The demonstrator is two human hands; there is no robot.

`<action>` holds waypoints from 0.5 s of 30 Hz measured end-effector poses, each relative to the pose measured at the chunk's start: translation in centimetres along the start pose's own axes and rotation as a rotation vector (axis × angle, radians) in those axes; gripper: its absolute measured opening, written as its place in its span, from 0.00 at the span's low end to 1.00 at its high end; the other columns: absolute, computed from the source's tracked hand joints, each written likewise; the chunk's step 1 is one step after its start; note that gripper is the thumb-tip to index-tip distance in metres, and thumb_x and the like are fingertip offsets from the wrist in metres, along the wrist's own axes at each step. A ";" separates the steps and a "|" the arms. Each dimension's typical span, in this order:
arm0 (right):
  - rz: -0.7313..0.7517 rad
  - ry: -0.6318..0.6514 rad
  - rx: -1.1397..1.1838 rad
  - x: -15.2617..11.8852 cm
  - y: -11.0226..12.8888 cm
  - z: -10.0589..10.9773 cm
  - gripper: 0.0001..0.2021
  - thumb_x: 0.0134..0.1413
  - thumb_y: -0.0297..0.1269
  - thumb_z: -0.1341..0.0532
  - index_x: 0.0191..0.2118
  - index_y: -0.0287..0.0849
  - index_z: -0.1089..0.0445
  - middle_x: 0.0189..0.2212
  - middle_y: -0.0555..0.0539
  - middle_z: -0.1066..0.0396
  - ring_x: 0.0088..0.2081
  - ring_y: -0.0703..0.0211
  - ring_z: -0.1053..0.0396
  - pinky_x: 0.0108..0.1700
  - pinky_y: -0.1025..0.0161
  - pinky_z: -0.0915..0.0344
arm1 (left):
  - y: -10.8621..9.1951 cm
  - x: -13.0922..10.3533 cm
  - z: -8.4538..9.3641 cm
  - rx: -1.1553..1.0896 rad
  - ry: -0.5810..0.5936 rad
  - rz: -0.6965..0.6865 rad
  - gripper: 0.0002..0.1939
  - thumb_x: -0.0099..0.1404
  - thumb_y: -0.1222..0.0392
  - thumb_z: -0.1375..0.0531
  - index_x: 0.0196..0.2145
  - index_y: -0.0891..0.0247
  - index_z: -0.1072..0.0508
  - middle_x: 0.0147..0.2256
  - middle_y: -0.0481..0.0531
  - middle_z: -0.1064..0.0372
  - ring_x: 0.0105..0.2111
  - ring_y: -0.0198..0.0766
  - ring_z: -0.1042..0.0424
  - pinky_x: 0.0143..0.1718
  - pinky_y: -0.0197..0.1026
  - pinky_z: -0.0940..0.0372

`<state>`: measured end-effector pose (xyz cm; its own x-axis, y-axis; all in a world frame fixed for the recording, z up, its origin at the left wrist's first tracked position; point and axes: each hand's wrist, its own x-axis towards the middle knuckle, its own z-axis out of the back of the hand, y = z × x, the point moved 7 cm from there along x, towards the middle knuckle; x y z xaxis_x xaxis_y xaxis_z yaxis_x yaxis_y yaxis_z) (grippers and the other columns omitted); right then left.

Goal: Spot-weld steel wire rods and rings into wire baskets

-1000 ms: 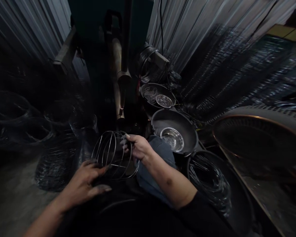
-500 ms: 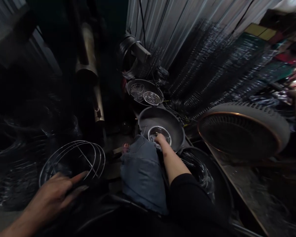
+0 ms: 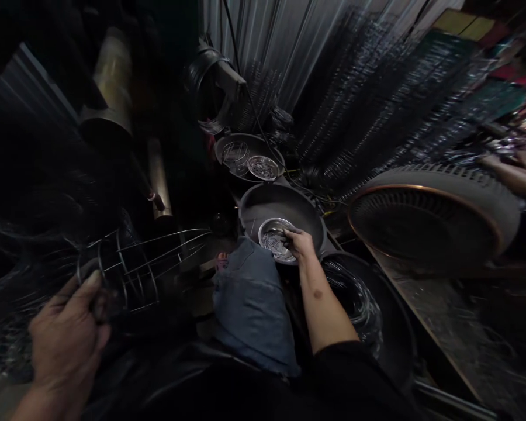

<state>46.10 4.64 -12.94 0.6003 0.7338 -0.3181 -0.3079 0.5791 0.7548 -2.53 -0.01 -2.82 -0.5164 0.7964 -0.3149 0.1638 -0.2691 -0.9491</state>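
Observation:
At the lower left, my left hand (image 3: 72, 327) has its fingers closed on a round wire frame (image 3: 131, 263) made of thin metal rings and cross wires. My right hand (image 3: 298, 242) is over the right rim of a small metal bowl (image 3: 269, 227) with short metal pieces in it. Its fingers are pinched together; anything between them is too small to make out. The small bowl sits inside a wide grey pan (image 3: 304, 213), beside my knee in blue denim (image 3: 249, 298).
Behind is another pan (image 3: 256, 140) with a dish of metal pieces (image 3: 263, 168) and wire grids. A wire coil (image 3: 359, 304) lies at right, below a round fan-like housing (image 3: 425, 222). Vertical metal tubes (image 3: 158, 175) stand at left. Another person's arm (image 3: 512, 175) shows far right.
My left hand has closed on the wire frame, which is now turned and seen from the side. My right hand has risen from inside the small bowl to its right rim.

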 end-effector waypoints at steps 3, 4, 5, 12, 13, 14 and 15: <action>0.040 0.113 0.116 -3.9 -0.3 -0.1 0.11 0.44 0.34 0.35 0.35 0.33 0.27 0.22 0.47 0.28 0.19 0.64 0.34 0.21 0.68 0.40 | 1.2 -0.3 0.0 -0.147 -0.019 0.022 0.15 0.52 0.59 0.33 0.39 0.59 0.23 0.16 0.40 0.46 0.16 0.25 0.48 0.20 0.29 0.38; 0.036 0.139 0.129 -5.1 -0.6 0.0 0.09 0.39 0.33 0.33 0.30 0.33 0.27 0.18 0.48 0.30 0.17 0.65 0.37 0.19 0.68 0.42 | 1.6 -0.3 0.0 -0.173 0.004 0.024 0.16 0.52 0.59 0.32 0.40 0.59 0.24 0.16 0.39 0.46 0.16 0.24 0.48 0.22 0.29 0.37; 0.026 0.144 0.129 -6.0 -0.9 0.3 0.08 0.36 0.32 0.33 0.26 0.34 0.27 0.15 0.50 0.32 0.15 0.65 0.39 0.17 0.68 0.44 | 2.0 -0.3 0.1 -0.191 0.020 0.025 0.17 0.52 0.58 0.32 0.41 0.59 0.24 0.16 0.39 0.46 0.16 0.24 0.48 0.23 0.29 0.37; 0.107 0.276 0.377 -11.7 6.3 -3.7 0.08 0.35 0.36 0.34 0.23 0.37 0.28 0.14 0.50 0.33 0.15 0.67 0.40 0.17 0.69 0.46 | 2.9 -0.6 0.5 -0.273 0.000 0.040 0.20 0.51 0.56 0.32 0.43 0.58 0.24 0.16 0.38 0.47 0.16 0.23 0.48 0.24 0.29 0.37; 0.103 0.388 0.462 -13.1 8.2 -6.0 0.09 0.35 0.37 0.34 0.23 0.37 0.28 0.16 0.49 0.31 0.16 0.67 0.39 0.17 0.69 0.45 | 2.9 -0.7 0.5 -0.283 -0.013 0.047 0.20 0.50 0.56 0.32 0.43 0.58 0.23 0.17 0.38 0.46 0.16 0.24 0.47 0.23 0.29 0.37; 0.076 0.493 0.553 -14.4 9.8 -8.3 0.10 0.34 0.38 0.34 0.24 0.37 0.29 0.18 0.48 0.30 0.16 0.66 0.37 0.17 0.69 0.46 | 2.9 -0.8 0.5 -0.296 -0.027 0.049 0.20 0.50 0.56 0.31 0.43 0.58 0.23 0.17 0.39 0.44 0.17 0.24 0.46 0.23 0.28 0.38; 0.033 0.575 0.637 -15.8 11.2 -10.4 0.10 0.34 0.38 0.33 0.25 0.37 0.29 0.19 0.49 0.30 0.17 0.66 0.37 0.17 0.69 0.45 | 2.9 -0.8 0.5 -0.309 -0.034 0.045 0.21 0.49 0.56 0.31 0.42 0.59 0.23 0.18 0.40 0.43 0.17 0.24 0.45 0.22 0.28 0.39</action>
<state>25.49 3.26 -5.45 0.0775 0.9124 -0.4018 0.2575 0.3710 0.8922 -2.05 -1.72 -5.33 -0.5294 0.7676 -0.3614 0.4325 -0.1223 -0.8933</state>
